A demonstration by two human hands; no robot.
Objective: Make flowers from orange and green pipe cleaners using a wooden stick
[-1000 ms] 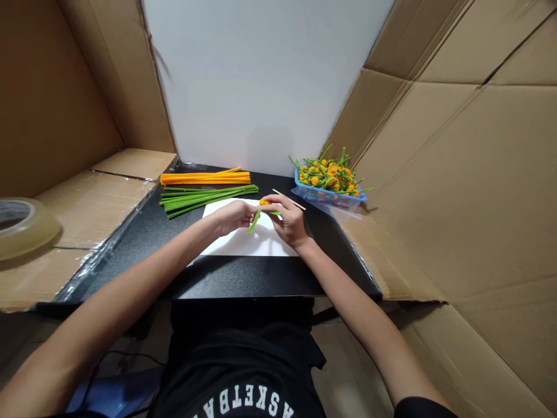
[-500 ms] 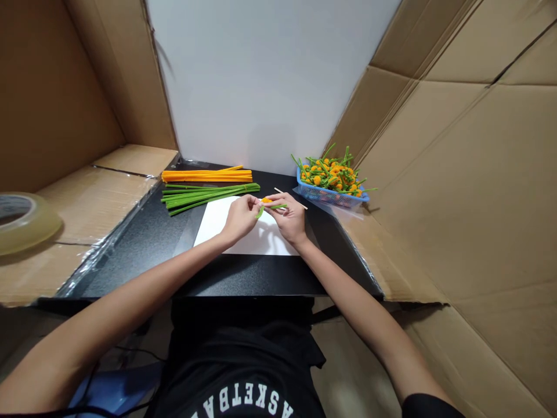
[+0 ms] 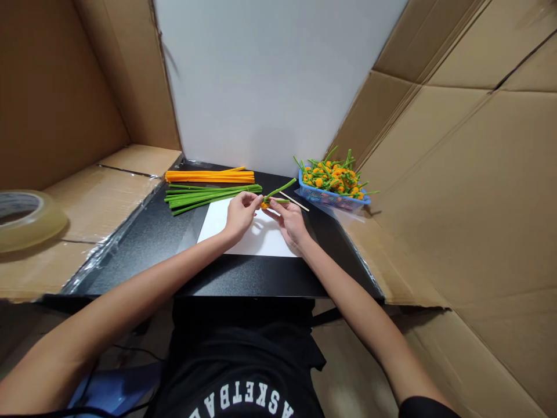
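Observation:
Between my fingertips, over a white sheet (image 3: 243, 241), is a small pipe cleaner flower (image 3: 264, 205) with an orange head and green stems pointing up and to the right. My left hand (image 3: 240, 217) pinches it from the left side. From the right, my right hand (image 3: 290, 219) holds it near the base of the green stems, fingers closed. A thin pale stick (image 3: 296, 202) lies just beyond my right hand. Behind my left hand are a bundle of green pipe cleaners (image 3: 204, 197) and a bundle of orange pipe cleaners (image 3: 209, 176).
A blue basket (image 3: 335, 197) heaped with orange and green pipe cleaner flowers (image 3: 335, 174) stands at the back right of the black table (image 3: 152, 255). A large roll of clear tape (image 3: 52, 223) lies on cardboard at the left. Cardboard walls (image 3: 470, 191) rise on both sides.
The flower has been turned in my fingers: its orange head now faces down toward me and a green stem points up and away. Both hands stay close together.

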